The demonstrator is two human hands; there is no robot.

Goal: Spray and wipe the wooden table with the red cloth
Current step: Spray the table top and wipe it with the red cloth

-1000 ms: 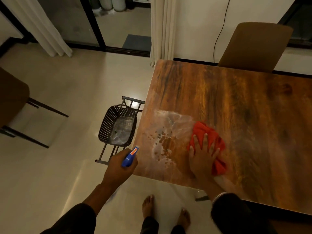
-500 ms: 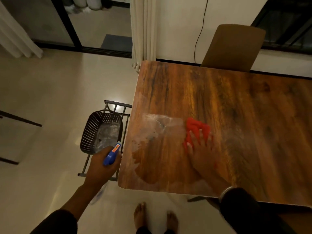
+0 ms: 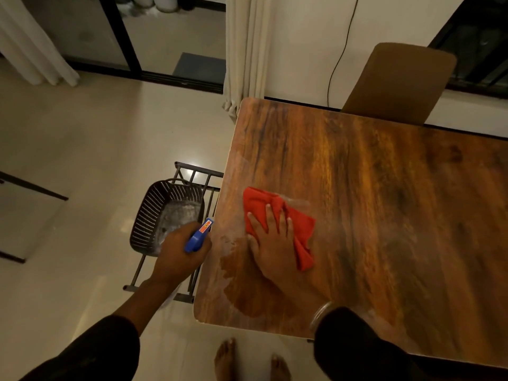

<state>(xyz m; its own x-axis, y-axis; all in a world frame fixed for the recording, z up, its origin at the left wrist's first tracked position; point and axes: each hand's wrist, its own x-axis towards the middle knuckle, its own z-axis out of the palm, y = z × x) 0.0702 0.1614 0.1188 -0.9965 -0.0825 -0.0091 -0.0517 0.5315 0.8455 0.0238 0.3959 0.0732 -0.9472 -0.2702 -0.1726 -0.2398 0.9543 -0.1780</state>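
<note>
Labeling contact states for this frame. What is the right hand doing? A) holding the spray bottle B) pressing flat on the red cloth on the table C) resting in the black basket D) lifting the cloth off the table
B: the right hand lies with fingers spread flat on the red cloth, pressing it onto the wooden table; the left hand grips the blue spray bottle off the table's edge.

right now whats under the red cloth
The red cloth lies flat on the wooden table, with the right hand pressing on it. Pale wet streaks show on the wood beside it. What the wood looks like directly beneath is covered.
</note>
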